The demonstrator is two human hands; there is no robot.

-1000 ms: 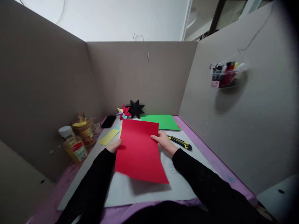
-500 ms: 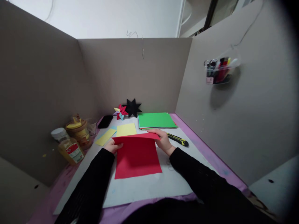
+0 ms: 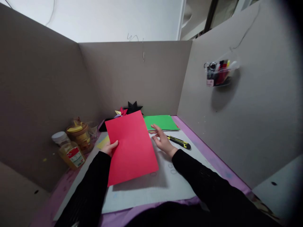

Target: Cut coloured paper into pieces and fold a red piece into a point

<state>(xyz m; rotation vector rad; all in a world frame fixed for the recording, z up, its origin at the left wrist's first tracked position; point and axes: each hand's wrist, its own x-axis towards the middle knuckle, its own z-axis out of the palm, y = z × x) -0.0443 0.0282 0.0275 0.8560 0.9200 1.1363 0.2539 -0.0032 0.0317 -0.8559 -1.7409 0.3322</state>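
Note:
A flat red sheet of paper [image 3: 132, 148] is raised above the white board [image 3: 142, 197], tilted a little. My left hand [image 3: 111, 147] grips its left edge, thumb on top and the other fingers hidden beneath. To the right of the sheet, my right hand [image 3: 163, 140] hovers with fingers apart, holding nothing. Just beyond that hand lies a black and yellow utility knife [image 3: 179, 142]. Behind it rests a stack of paper with a green sheet [image 3: 163, 122] on top. Part of a yellow paper piece [image 3: 103, 142] shows beside my left hand.
A glue bottle with a white cap [image 3: 71, 151], a brown jar [image 3: 80, 135] and a clear cup [image 3: 92, 128] stand at left. Black [image 3: 133, 107] and multicolored [image 3: 121, 112] paper stars sit at the back, near a phone [image 3: 103, 125]. A bin of tools [image 3: 220, 74] hangs on the right wall.
The red sheet's top part, bent over earlier, now lies flat and the whole sheet is lifted and turned. My right hand has let go of it. The yellow square is now covered.

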